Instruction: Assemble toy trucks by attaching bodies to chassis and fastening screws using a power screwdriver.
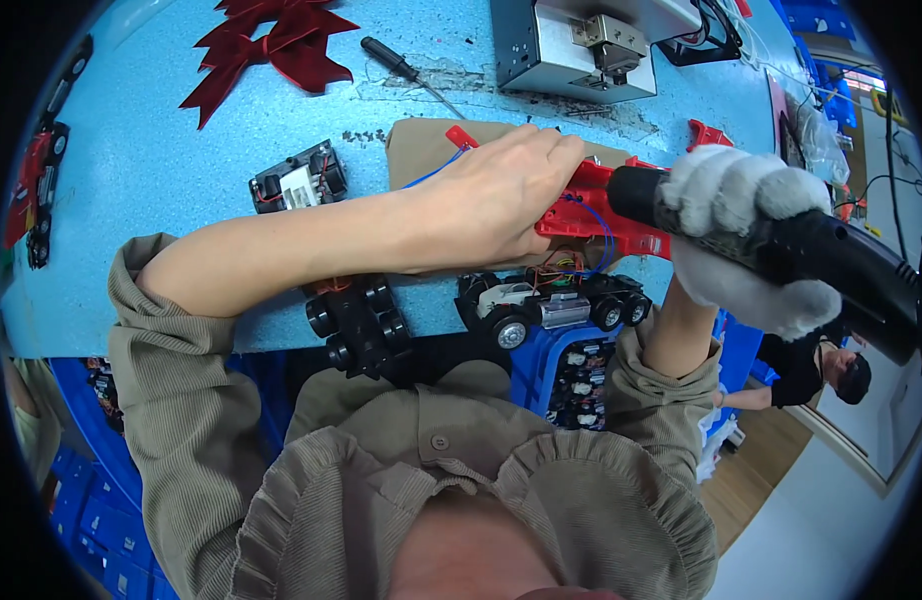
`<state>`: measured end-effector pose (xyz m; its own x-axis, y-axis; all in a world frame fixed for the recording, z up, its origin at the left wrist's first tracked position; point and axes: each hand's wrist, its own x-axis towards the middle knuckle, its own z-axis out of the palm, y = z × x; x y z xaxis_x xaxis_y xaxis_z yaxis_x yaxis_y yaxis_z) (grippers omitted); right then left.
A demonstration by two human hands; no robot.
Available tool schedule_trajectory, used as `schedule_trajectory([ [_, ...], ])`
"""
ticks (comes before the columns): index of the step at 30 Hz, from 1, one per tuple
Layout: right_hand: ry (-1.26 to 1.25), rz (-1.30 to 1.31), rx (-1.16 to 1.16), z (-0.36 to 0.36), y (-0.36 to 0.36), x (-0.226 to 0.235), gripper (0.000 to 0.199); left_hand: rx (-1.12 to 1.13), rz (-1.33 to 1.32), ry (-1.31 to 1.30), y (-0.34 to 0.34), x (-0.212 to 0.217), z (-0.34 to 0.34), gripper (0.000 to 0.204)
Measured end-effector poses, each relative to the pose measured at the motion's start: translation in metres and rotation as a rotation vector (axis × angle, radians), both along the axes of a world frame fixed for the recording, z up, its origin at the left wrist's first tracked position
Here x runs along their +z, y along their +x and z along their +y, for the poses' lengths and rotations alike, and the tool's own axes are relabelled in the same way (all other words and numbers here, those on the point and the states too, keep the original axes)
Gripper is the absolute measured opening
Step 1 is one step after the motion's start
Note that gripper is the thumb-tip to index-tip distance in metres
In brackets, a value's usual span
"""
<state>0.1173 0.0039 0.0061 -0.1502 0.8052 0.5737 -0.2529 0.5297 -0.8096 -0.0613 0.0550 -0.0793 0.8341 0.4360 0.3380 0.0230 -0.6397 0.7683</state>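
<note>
Olive corduroy collar [451,470] fills the lower view, nearest the lens. Beyond it, at the bench [161,190] edge, the bare left hand [506,190] presses down, clasped over a red plastic toy shell [596,215] with blue wires. Right of that shell, the gloved right hand [741,235] is clenched around a black power screwdriver [811,255], its nose touching the shell. Just below the shell sits a wheeled toy chassis [551,300].

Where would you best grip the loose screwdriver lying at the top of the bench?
Probably by the black handle of the screwdriver, coming from above. It lies flat on the blue bench, handle toward the upper left, thin shaft pointing lower right; the handle is the thicker part with bare bench either side.
</note>
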Motion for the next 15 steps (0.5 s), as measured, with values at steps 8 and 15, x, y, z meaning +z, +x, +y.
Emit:
schedule_trajectory([
  [8,-0.033,0.0,-0.063,0.008,-0.025,-0.002,0.057,0.008,-0.008,0.017,0.0,0.008,0.002,0.045],
  [15,0.213,-0.281,-0.344,-0.02,-0.003,0.002,0.05,0.001,0.1,0.043,-0.006,-0.002,0.0,0.051],
])
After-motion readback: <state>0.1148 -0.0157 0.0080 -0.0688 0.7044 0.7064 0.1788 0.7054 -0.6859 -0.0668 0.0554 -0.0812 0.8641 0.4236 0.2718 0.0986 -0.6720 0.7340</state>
